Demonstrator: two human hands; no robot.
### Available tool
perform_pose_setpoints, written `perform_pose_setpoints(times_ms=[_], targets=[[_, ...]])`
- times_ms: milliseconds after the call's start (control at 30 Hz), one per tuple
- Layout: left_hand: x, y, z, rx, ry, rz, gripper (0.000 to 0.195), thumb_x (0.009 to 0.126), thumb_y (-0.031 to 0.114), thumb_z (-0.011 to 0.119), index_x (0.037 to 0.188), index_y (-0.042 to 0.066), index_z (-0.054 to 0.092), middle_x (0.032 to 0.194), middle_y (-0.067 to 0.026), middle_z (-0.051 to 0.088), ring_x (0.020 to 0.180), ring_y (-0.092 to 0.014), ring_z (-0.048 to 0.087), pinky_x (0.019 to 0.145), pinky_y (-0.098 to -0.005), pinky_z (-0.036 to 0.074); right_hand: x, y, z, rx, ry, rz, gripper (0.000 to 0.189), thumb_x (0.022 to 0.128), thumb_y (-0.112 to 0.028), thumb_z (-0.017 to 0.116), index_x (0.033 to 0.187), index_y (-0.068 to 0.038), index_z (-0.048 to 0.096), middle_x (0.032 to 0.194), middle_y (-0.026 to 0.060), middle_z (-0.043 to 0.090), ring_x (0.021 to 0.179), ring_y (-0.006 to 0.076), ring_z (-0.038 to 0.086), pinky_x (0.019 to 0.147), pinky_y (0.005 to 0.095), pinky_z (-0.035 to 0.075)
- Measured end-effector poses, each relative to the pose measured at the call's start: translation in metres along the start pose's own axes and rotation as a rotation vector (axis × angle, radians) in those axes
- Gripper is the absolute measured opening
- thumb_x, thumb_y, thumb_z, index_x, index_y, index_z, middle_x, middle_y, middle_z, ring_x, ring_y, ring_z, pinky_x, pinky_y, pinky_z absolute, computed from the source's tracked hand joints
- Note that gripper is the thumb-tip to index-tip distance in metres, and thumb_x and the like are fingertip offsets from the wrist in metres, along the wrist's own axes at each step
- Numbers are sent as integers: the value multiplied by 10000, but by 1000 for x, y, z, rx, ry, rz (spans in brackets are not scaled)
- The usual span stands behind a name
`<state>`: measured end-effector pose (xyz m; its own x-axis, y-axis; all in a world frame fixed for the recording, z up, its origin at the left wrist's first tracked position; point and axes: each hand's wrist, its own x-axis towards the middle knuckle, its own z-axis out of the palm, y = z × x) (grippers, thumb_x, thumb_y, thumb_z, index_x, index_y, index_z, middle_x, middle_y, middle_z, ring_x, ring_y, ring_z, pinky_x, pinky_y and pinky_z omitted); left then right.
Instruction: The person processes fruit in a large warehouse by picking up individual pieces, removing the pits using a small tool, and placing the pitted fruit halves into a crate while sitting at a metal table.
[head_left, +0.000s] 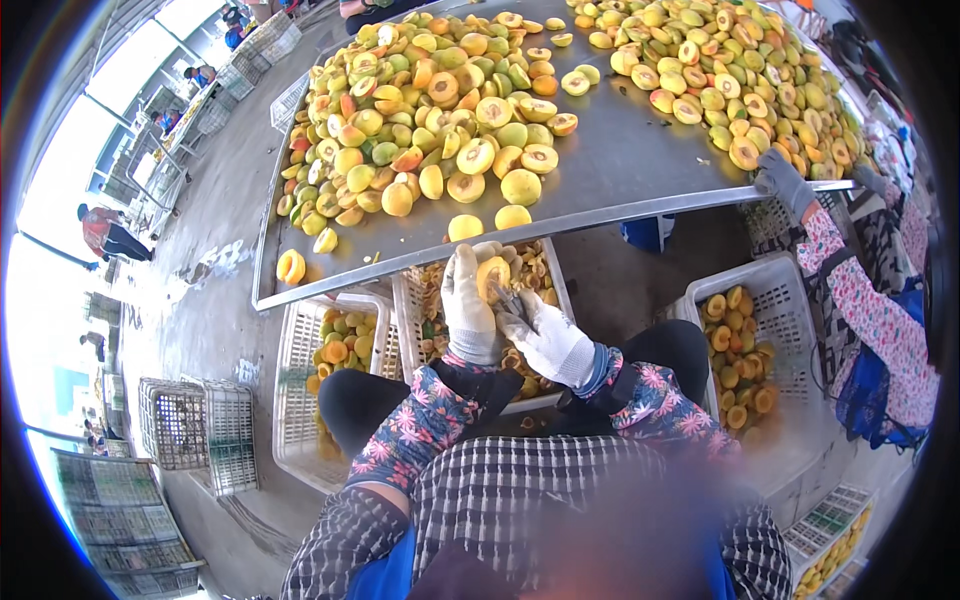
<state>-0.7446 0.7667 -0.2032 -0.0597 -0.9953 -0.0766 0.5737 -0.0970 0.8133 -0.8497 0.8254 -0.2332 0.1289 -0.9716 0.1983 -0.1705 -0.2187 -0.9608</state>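
My left hand (471, 307), in a pale work glove, holds a yellow halved stone fruit (493, 277), which looks like a peach or an apricot, just past the table's near edge. Gloved too, my right hand (551, 341) grips a small metal tool (511, 301) whose tip touches the cut face of the fruit; its exact kind is hidden by the fingers. Below both hands is a white plastic crate (559, 281) with fruit pieces in it. A heap of halved fruit (427, 112) lies beyond on the metal table (600, 165).
Crates of fruit stand at my left (289, 397) and right (799, 330). A co-worker's gloved hand (784, 180) rests at the table edge, near a second fruit heap (735, 75). Stacked crates (225, 435) stand on the floor at far left; another person (112, 232) is beyond them.
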Motion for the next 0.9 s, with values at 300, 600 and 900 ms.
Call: perform_pose_setpoints(times_ms=[300,600,900], targets=[[12,4,-4,112,-10,-191,431,972,391,487,950,-30,576,891,-141,631,796,-240,656,723,-346,552,0,-1,-7,-100,-60,30,344,921,-136,535,1209,35,455,932,213,635,847,351,631,732,422,486],[28,16,-10,113,-176,-399,478,971,447,456,854,8,606,843,-133,646,766,-287,668,676,-356,564,-1,26,-21,-151,-239,66,263,956,-93,491,1191,25,478,1039,93,609,880,201,601,770,320,474],[12,19,-7,251,-182,-224,470,971,438,456,868,3,602,828,-139,651,754,-251,656,694,-342,554,6,-21,-28,-170,-234,143,267,955,-157,503,1156,18,508,958,176,621,830,308,623,688,369,482]])
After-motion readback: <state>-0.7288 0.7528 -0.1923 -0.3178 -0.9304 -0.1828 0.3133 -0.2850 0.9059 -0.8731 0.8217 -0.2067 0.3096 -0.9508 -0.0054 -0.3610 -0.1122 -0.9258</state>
